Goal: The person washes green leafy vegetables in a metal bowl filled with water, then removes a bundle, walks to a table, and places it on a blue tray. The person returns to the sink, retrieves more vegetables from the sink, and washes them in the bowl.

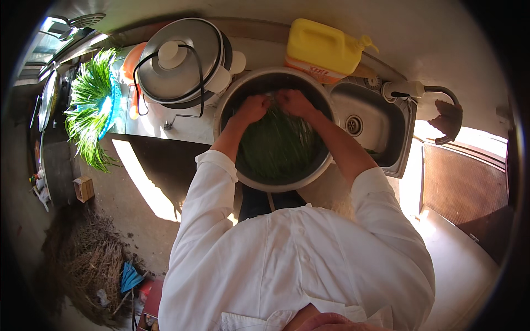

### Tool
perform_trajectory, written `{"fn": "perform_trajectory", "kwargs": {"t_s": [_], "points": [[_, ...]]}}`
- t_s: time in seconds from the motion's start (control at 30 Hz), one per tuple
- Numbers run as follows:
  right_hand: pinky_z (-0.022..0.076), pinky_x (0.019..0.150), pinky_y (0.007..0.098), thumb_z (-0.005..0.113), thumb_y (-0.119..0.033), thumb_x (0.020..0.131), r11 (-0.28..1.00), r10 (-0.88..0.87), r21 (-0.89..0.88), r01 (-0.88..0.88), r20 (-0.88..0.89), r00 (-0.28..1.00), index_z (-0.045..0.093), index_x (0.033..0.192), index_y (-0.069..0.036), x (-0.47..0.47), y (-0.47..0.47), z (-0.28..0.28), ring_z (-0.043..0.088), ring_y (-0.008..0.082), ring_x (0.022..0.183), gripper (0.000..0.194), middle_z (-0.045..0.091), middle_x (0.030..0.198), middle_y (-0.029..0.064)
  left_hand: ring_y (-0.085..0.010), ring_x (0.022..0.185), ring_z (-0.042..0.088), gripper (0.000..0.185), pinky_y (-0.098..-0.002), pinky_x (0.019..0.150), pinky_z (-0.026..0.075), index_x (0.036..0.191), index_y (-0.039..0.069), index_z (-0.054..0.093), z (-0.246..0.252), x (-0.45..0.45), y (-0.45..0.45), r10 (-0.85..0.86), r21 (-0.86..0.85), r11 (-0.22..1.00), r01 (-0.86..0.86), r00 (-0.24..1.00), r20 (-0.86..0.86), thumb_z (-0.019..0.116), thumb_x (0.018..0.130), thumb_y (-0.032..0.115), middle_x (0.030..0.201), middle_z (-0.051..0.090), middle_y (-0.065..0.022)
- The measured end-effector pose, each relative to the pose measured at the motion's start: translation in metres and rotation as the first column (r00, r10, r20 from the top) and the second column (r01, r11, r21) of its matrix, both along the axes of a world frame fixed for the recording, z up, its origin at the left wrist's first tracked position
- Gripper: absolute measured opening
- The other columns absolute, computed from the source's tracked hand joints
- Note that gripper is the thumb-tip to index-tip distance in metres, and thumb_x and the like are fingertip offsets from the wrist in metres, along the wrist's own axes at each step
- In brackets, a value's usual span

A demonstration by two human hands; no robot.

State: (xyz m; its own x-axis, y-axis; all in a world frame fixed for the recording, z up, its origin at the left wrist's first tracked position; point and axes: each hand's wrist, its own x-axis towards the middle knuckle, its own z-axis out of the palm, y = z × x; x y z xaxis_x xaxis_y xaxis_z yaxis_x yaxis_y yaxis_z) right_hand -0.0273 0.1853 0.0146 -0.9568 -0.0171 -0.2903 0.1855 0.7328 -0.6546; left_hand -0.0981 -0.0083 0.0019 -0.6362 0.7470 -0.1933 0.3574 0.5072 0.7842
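A large round metal basin [275,186] stands before me at the counter's front. In it lies a mass of long, thin green leaves [277,145] that look like chives, blurred by motion. My left hand [256,108] is curled around their far ends, near the basin's back wall. Close beside it, my right hand [295,102] grips the same bunch, its fingers bent inward. From between the two hands the leaves fan out towards me. Any water in the basin is hard to make out in the shade.
Right of the basin is a steel sink [374,120] with a curved faucet [451,93]. A yellow jug [323,47] lies behind. To the left stand a lidded electric pot [155,76] with its cord on top and a blue basket [116,99] heaped with green leaves [89,95]. Dry brush [97,256] covers the floor.
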Motion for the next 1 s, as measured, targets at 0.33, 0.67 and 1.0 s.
{"fn": "perform_trajectory", "kwargs": {"t_s": [0.33, 0.67, 1.0], "points": [[0.0343, 0.110, 0.0561, 0.057, -0.033, 0.094, 0.906, 0.155, 0.424, -0.013, -0.302, 0.941, 0.053, 0.140, -0.017, 0.064, -0.040, 0.019, 0.039, 0.0343, 0.138, 0.048, 0.044, 0.150, 0.0100, -0.0284, 0.148, 0.024, 0.064, -0.0595, 0.117, 0.019, 0.149, 0.009, 0.038, 0.036, 0.079, -0.034, -0.097, -0.257, 0.965, -0.053, 0.839, -0.536, 0.060, 0.094, 0.035, 0.158, 0.033, -0.0078], [0.0271, 0.114, 0.0584, 0.057, -0.036, 0.096, 0.914, 0.120, 0.403, -0.044, -0.165, 0.979, 0.050, 0.143, -0.027, 0.112, -0.060, 0.029, 0.034, 0.0333, 0.143, 0.049, 0.038, 0.155, 0.0087, -0.0350, 0.148, 0.023, 0.069, -0.0623, 0.115, 0.021, 0.150, 0.009, 0.037, 0.042, 0.127, -0.057, 0.056, -0.280, 0.939, -0.202, 0.889, -0.455, 0.062, 0.093, 0.040, 0.159, 0.027, -0.0139], [0.0258, 0.115, 0.0570, 0.057, -0.037, 0.096, 0.917, 0.111, 0.398, -0.025, -0.194, 0.975, 0.049, 0.144, -0.026, 0.134, -0.074, 0.024, 0.035, 0.0337, 0.143, 0.050, 0.041, 0.152, 0.0101, -0.0379, 0.148, 0.024, 0.067, -0.0654, 0.110, 0.027, 0.150, 0.007, 0.036, 0.036, 0.153, -0.051, 0.074, -0.381, 0.904, -0.194, 0.949, -0.306, 0.060, 0.095, 0.034, 0.158, 0.027, -0.0173]]}}
